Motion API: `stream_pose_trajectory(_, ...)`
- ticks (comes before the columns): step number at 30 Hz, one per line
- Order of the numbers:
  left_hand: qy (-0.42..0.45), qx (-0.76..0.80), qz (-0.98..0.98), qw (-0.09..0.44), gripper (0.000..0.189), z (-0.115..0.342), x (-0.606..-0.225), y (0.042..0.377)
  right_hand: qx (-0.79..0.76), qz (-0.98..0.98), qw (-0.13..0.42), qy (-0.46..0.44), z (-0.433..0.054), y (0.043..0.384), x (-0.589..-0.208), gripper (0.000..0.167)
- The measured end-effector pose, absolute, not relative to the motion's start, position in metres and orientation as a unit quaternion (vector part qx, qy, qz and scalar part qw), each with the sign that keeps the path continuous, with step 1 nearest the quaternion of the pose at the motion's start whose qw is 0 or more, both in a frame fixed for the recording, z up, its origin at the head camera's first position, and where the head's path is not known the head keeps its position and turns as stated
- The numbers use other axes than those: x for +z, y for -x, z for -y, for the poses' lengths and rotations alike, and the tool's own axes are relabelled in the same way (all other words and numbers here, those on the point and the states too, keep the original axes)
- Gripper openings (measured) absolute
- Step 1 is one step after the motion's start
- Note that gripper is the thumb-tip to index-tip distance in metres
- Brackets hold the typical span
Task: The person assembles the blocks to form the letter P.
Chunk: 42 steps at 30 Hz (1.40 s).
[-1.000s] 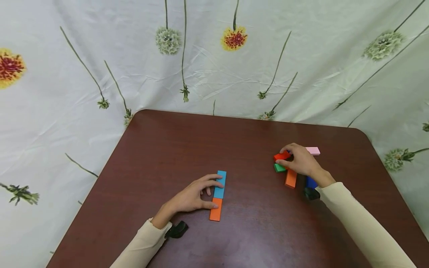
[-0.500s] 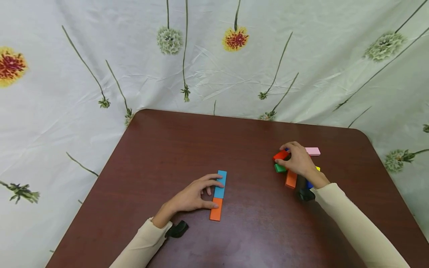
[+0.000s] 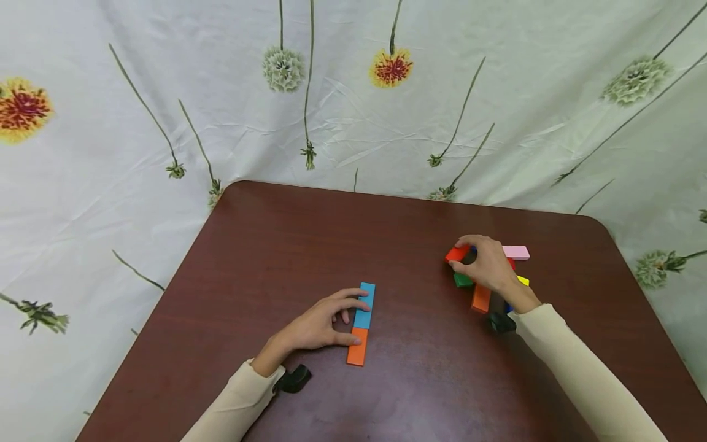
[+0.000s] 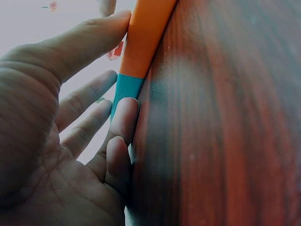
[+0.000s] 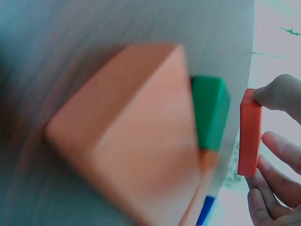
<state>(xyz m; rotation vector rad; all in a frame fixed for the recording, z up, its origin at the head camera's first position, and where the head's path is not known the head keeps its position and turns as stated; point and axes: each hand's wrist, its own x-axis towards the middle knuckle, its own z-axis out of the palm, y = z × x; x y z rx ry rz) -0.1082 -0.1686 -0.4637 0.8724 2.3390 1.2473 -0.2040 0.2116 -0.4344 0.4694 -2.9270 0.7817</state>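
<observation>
Right hand (image 3: 490,265) pinches red block (image 5: 250,136) by its ends, near green block (image 5: 209,113). Left of that, relaxed left hand (image 3: 317,322) apparently steadies blue-orange 2-block row (image 3: 362,320).

Red block (image 3: 456,253) in the right grip (image 3: 490,265)

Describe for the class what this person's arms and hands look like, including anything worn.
The left sleeve and right sleeve are long, plain and cream, reaching the wrists. A small black device shows near the left wrist, another dark device near the right. The left hand and right hand are gloveless.
</observation>
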Motion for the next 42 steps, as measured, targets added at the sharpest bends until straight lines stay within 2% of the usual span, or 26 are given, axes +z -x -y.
stream_pose_trajectory(15, -0.308, 0.442, -0.824, 0.174, 0.05, 0.169, -0.464, 0.108, 0.283, 0.935, 0.018, -0.213, -0.169, 0.201, -0.43, 0.043)
stream_pose_trajectory(42, -0.31, 0.421, -0.838, 0.156, 0.05, 0.167, -0.464, 0.109, 0.307, 0.909, -0.011, -0.282, -0.11, 0.195, -0.447, 0.039)
